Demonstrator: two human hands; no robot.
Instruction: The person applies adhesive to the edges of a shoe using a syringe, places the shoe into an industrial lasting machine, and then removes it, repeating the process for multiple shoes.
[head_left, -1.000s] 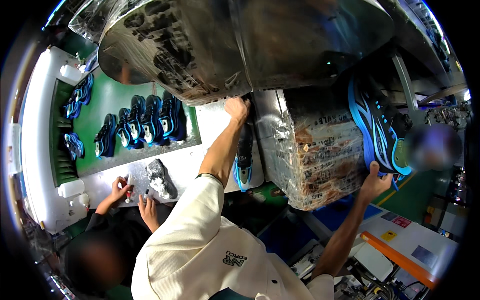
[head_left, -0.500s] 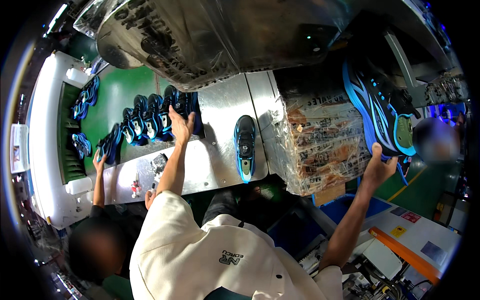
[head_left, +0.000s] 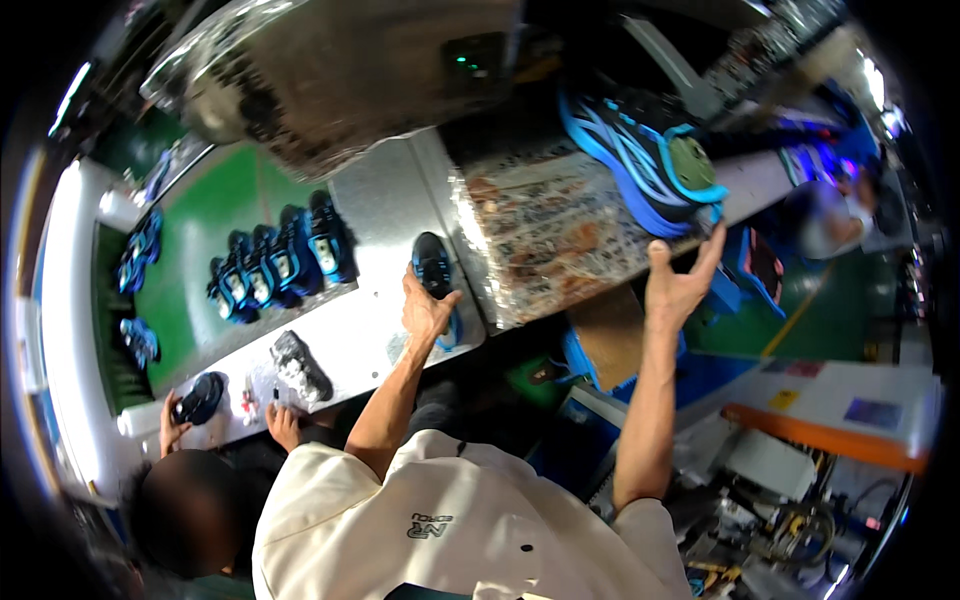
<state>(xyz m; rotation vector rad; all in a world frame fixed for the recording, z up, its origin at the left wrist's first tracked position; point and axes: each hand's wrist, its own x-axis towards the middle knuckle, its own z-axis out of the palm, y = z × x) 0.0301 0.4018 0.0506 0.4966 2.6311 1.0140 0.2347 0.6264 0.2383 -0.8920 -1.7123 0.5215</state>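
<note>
My left hand point(head_left: 427, 310) is closed around the middle of a black and blue sneaker point(head_left: 432, 262) that lies toe-away on the metal table. My right hand point(head_left: 678, 290) is raised with thumb and fingers spread, just below the heel of another black and blue sneaker point(head_left: 640, 165). That sneaker has an olive heel patch and sits at the machine over the plastic-wrapped surface. Fingertips of my right hand are close to its sole, but they do not wrap around it.
Several matching sneakers point(head_left: 288, 262) stand in a row at the green belt's edge point(head_left: 190, 330). At lower left, a co-worker's hand holds a dark shoe point(head_left: 200, 398). A plastic-wrapped machine head point(head_left: 330, 80) overhangs the table. A machine with an orange bar point(head_left: 820, 436) stands at right.
My left hand has moved from the row of sneakers to the single one on the table. My right hand has let go of the large sneaker's heel. The co-worker has brought a shoe nearer.
</note>
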